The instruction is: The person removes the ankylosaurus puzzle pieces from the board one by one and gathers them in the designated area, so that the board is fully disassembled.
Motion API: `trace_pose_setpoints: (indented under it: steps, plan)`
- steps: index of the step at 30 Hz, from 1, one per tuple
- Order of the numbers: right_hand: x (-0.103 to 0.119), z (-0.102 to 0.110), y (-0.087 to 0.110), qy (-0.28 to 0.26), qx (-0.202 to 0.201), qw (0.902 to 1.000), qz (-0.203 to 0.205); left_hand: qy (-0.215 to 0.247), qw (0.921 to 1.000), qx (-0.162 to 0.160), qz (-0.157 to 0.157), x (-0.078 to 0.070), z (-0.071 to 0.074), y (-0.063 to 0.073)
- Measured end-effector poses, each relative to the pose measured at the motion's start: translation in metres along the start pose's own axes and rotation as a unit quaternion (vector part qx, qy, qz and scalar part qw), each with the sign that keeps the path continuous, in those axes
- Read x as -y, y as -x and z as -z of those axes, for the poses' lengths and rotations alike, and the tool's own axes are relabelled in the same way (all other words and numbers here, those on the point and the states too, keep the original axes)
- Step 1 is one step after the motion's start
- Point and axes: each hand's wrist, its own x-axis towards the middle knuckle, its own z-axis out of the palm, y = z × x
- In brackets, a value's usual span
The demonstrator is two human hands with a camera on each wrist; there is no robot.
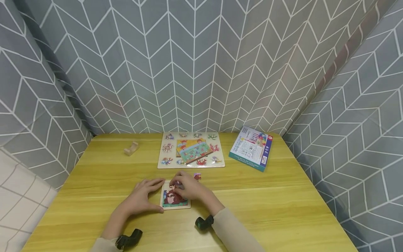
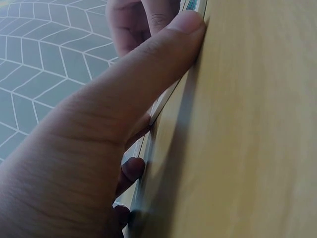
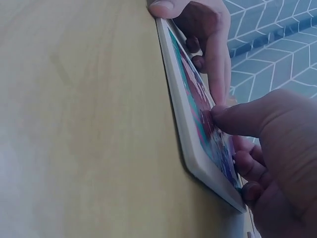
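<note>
A small wooden jigsaw board [image 1: 176, 207] with a pale frame and a reddish-brown animal picture lies flat on the table. My left hand [image 1: 140, 197] holds it at the left side, thumb at the near corner and index finger at the far corner. In the left wrist view the left thumb [image 2: 163, 44] presses along the board's edge. Over the board's upper right part, my right hand [image 1: 190, 187] pinches a puzzle piece [image 1: 178, 183] between thumb and bent fingers, which mostly hide it. The right wrist view shows the right thumb [image 3: 242, 118] low over the picture.
Just beyond the right hand lies a loose puzzle piece [image 1: 197, 176]. Farther back, a large peg puzzle board [image 1: 164, 162] carries two colourful picture boards [image 1: 196, 151]. A flat teal and white box [image 1: 251, 147] stands back right, and a tape dispenser [image 1: 131, 148] back left.
</note>
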Motion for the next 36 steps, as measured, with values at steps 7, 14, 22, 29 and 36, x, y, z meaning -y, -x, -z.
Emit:
trace_pose_setpoints:
  steps: [7, 14, 22, 29, 36]
  plan:
    - [0.001, -0.001, 0.000, 0.020, -0.016, 0.9997, -0.006, -0.002, 1.0000, -0.002, 0.000, -0.001, 0.001, 0.000]
    - [0.004, 0.000, 0.003, 0.039, -0.016, 0.9990, -0.016, -0.006, 1.0000, 0.002, 0.001, -0.001, 0.000, 0.001]
    - [0.002, 0.003, 0.003, 0.048, -0.016, 0.9987, -0.006, -0.001, 1.0000, 0.002, -0.002, 0.000, 0.000, 0.000]
    - [-0.004, 0.001, 0.002, -0.005, -0.019, 0.9998, -0.008, 0.005, 1.0000, 0.003, -0.001, 0.002, -0.001, -0.001]
    - [-0.006, 0.000, 0.001, -0.013, -0.023, 0.9996, -0.007, 0.005, 1.0000, 0.000, 0.002, 0.000, 0.000, -0.001]
